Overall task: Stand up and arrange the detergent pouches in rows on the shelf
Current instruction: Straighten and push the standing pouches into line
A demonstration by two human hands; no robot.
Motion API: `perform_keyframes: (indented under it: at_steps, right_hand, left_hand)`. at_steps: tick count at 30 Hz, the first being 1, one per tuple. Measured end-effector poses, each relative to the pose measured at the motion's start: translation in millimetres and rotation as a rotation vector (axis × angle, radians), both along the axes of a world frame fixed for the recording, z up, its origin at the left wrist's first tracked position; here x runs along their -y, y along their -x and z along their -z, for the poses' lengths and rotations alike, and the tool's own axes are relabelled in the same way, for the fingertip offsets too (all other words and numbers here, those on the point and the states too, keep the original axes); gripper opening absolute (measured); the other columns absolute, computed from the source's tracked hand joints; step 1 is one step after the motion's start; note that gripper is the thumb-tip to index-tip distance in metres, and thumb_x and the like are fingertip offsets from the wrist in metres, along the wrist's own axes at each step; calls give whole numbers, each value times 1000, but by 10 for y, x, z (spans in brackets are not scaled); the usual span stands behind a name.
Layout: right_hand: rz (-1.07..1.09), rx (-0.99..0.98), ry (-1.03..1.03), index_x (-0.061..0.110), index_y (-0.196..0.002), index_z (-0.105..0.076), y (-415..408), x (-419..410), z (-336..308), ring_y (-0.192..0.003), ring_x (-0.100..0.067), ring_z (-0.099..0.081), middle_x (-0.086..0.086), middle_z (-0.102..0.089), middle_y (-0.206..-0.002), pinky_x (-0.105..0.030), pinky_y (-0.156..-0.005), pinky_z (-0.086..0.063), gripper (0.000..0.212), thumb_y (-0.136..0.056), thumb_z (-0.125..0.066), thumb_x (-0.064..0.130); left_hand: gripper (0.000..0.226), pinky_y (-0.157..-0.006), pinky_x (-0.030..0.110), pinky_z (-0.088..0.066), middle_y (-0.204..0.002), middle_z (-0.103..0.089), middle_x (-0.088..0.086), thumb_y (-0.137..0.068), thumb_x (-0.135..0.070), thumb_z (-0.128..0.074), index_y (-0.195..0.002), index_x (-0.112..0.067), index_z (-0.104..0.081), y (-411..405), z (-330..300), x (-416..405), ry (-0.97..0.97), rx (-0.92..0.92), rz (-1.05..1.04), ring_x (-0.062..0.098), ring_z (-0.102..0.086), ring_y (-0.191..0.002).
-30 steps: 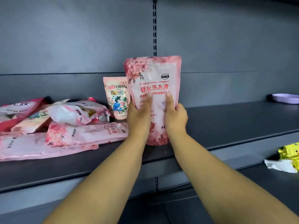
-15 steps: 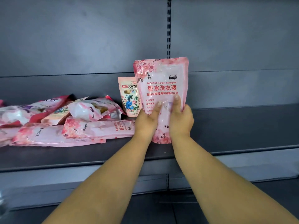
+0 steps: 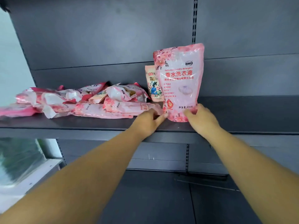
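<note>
A heap of pink pouches (image 3: 84,102) lies flat on the dark shelf (image 3: 242,113), left of both hands. The left hand (image 3: 148,121), blurred, touches the nearest lying pouch; its grasp cannot be told. A small peach pouch (image 3: 152,84) stands behind. The right hand (image 3: 200,118) grips the bottom corner of the upright pink pouch (image 3: 179,81).

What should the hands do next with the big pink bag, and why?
Probably let go of the tall pink detergent pouch: it stands upright on the dark metal shelf. The right hand touches its bottom corner, and the left hand is near the flat pink pouch, likely next.
</note>
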State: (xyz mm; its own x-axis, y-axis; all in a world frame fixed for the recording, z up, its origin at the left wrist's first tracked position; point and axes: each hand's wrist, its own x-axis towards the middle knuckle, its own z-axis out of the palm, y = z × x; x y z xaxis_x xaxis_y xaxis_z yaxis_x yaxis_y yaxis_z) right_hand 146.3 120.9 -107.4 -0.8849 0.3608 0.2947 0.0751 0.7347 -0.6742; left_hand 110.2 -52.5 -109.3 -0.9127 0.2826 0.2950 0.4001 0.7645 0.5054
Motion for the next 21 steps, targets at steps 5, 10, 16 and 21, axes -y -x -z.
perform_keyframes:
  at_steps: [5, 10, 16, 21]
  right_hand:
    - [58, -95, -100, 9, -131, -38, -209, 131, 91, -120, -30, -44, -10, -44, -133, -38, -91, -40, 53, -91, -45, 43]
    - [16, -333, -187, 11, -131, -46, -382, 460, 61, -124, -24, -37, -8, -44, -135, -30, -99, -31, 44, -92, -49, 31]
    - [-151, -114, -116, 7, -99, -62, -106, 1086, -126, -91, -22, -51, -5, -55, -92, -28, -73, -34, 41, -96, -40, 41]
    - [-75, -10, 997, 8, -119, -50, 282, 1389, -281, -118, -37, -50, -21, -50, -130, -42, -100, -44, 40, -93, -50, 38]
  left_hand:
    - [51, -111, 30, -24, -148, -37, 1, -97, -47, -27, -140, -21, -37, -181, 207, 567, 432, -221, -18, 18, -30, -137]
    - [47, -91, 30, -40, -112, -63, 10, -92, -45, -39, -111, -10, -64, -203, 147, 959, 162, -446, 59, 30, -55, -108]
    - [57, -108, 45, -25, -141, -44, 16, -83, -38, -65, -131, -12, -51, 352, -108, 1405, 214, -539, -101, 33, -33, -134]
    - [43, -101, 52, -31, -133, -53, 14, -83, -46, -53, -113, -19, -68, 690, -86, 1631, 250, -595, 55, 34, -43, -130]
